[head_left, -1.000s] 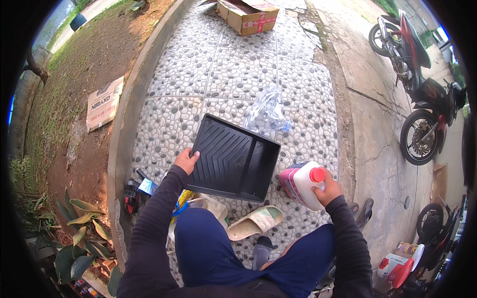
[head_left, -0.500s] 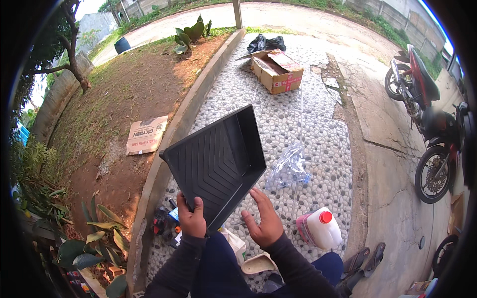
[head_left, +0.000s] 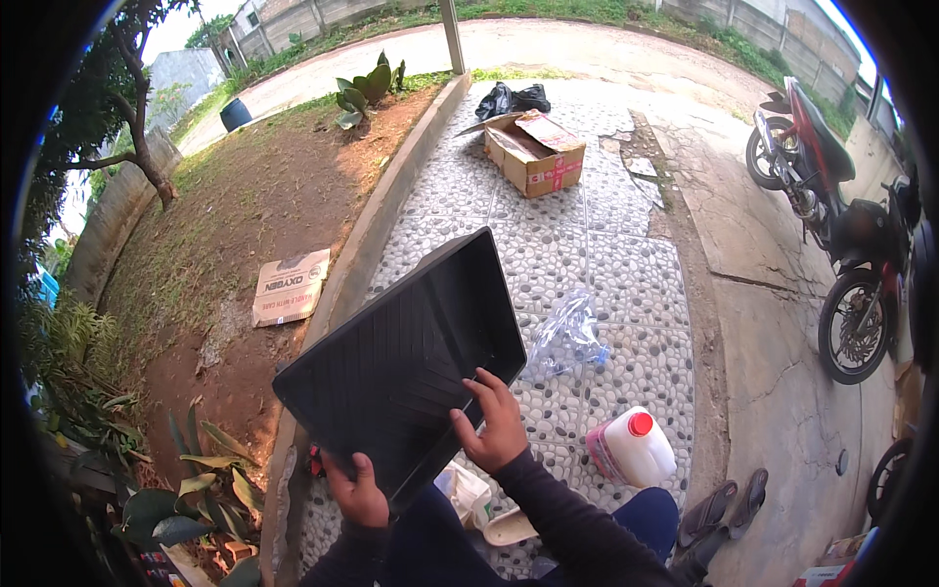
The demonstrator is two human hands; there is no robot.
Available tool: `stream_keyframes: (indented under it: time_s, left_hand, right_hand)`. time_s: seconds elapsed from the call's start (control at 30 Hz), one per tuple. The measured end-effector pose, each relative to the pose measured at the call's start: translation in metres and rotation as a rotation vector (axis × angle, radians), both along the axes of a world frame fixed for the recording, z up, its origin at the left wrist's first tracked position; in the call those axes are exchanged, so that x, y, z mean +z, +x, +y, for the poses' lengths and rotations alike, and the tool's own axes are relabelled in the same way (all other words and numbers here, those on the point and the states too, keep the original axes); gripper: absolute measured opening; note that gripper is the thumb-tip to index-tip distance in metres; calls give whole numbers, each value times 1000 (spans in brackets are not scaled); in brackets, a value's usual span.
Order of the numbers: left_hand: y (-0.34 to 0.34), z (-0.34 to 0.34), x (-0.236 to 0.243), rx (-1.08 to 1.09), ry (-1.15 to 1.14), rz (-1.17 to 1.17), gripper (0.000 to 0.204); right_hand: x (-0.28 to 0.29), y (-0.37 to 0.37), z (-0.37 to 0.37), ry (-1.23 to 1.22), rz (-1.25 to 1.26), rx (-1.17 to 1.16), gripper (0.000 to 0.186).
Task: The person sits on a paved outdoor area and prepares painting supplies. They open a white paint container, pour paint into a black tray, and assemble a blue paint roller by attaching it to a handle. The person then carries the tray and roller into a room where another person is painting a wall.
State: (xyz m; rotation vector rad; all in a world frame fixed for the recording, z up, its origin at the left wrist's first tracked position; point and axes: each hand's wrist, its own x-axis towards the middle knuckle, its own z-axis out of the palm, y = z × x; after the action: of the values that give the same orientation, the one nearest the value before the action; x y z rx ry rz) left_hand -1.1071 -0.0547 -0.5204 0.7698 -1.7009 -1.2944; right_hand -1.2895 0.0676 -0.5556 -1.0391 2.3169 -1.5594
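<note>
I hold a black ridged plastic paint tray (head_left: 401,362) tilted above my lap. My left hand (head_left: 357,489) grips its lower left edge with the thumb up. My right hand (head_left: 489,426) has its curled fingers on the rim on the right side. To the right, a white jug (head_left: 641,445) with a red cap and pink label rests on the pebble-patterned tiles. Just beyond the tray lies a crumpled clear plastic wrapper (head_left: 572,333). Below the tray, a pale cloth bag (head_left: 469,489) and a beige slipper (head_left: 504,528) are partly hidden.
Ahead are an open cardboard box (head_left: 533,161) and black bags (head_left: 514,103). A concrete curb (head_left: 391,191) borders a soil bed with flat cardboard (head_left: 291,289) and plants. Motorbikes (head_left: 856,293) stand on cracked concrete at right, near dark sandals (head_left: 709,509).
My right hand has let go of the jug and moved onto the tray. The tray is raised and tilted, and has turned further since half a second ago. The view now takes in the road.
</note>
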Motion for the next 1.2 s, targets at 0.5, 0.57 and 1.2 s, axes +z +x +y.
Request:
stream_keyframes:
  time_s: [0.5,0.57,1.2]
  left_hand:
    - [80,-26,89,-14,305,196,52]
    - [80,-25,76,15,286,153,51]
    - [-143,-23,-126,367,747,-115,55]
  right_hand:
    - [-9,29,89,-618,-845,-126,56]
    - [-11,26,92,-615,-880,-139,56]
    - [-7,-25,105,329,242,-212,48]
